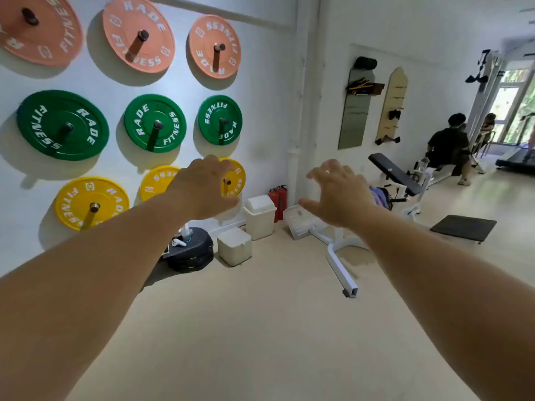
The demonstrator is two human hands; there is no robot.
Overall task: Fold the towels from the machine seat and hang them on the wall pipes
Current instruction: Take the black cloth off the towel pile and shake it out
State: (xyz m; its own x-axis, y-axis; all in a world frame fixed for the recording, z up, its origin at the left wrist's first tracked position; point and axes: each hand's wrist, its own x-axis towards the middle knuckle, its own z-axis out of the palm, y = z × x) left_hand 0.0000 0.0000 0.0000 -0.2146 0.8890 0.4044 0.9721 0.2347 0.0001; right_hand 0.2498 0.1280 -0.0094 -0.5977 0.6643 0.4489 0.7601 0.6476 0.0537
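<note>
Both my arms reach forward at chest height. My left hand (202,189) is empty with fingers curled loosely, in front of a yellow weight plate (234,176) on the wall. My right hand (338,195) is empty too, fingers spread, in front of a white machine frame (338,247). A black padded bench seat (393,173) stands to the right; something pink and purple (377,195), maybe cloth, lies under it. I cannot pick out any towel for sure. Pegs (139,41) stick out of the wall through the plates.
Orange, green and yellow plates (155,123) cover the left wall. On the floor by the wall stand two white bins (260,217), red fire extinguishers (279,199) and stacked black plates (191,253). A black mat (463,228) lies right. A person (448,146) sits at the far right.
</note>
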